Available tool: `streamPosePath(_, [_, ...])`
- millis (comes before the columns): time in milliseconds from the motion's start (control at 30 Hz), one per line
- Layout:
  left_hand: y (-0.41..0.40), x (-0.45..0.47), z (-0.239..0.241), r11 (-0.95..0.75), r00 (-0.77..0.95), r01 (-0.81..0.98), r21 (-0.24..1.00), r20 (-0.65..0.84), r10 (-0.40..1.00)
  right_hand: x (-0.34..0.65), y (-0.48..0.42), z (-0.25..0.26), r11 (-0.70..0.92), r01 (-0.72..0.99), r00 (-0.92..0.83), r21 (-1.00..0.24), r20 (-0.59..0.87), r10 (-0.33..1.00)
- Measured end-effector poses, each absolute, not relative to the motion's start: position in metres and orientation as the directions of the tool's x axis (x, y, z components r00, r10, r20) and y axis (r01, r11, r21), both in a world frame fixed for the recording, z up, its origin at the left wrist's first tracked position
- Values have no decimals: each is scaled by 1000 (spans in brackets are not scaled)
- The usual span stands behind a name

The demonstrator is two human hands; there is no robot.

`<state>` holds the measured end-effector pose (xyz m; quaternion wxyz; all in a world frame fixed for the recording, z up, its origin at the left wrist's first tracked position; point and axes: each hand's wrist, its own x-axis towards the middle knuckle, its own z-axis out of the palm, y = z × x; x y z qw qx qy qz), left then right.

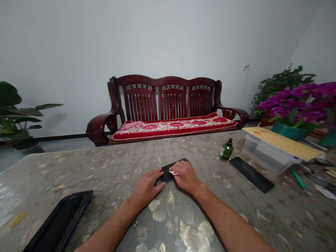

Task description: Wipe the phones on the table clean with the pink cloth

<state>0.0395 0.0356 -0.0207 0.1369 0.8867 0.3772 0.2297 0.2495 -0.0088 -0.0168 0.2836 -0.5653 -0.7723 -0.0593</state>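
Note:
A dark, flat, phone-shaped slab point(166, 174) lies on the table before me. My left hand point(147, 183) grips its left end, thumb along the near edge and fingers at the far one. On top of the slab rests my right hand point(185, 174), its fingers closed on a small pale pink cloth point(173, 172) pressed to the surface. Most of that cloth and the slab's right part are hidden under the hand.
Right of my hands stand a green bottle point(226, 149) with a black cap, a black phone-like slab point(251, 174) and a clear plastic box point(267, 155) under a yellow board point(282, 141). A black case point(59, 222) lies at left. Beyond the table is a wooden bench point(168, 98).

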Motion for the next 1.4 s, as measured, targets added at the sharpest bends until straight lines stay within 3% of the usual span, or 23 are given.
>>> streamPosePath(167, [36, 39, -21, -678, 614, 607, 414, 297, 731, 254, -8, -16, 234, 938, -79, -255, 500, 862])
streamPosePath(400, [37, 39, -23, -677, 610, 601, 425, 304, 732, 250, -15, -13, 341, 906, -182, -250, 496, 849])
streamPosePath(633, [36, 39, -22, -680, 610, 598, 424, 309, 730, 257, -13, -15, 234, 930, -59, -283, 515, 855])
streamPosePath(867, [37, 40, -24, -695, 626, 608, 384, 306, 717, 255, -16, -17, 367, 893, -195, -261, 511, 837])
streamPosePath(1100, [38, 40, -23, -699, 629, 607, 378, 309, 713, 261, -13, -16, 247, 930, -71, -273, 525, 848])
streamPosePath(1400, [39, 39, -26, -704, 632, 608, 367, 314, 709, 255, -17, -15, 413, 872, -222, -261, 542, 811])
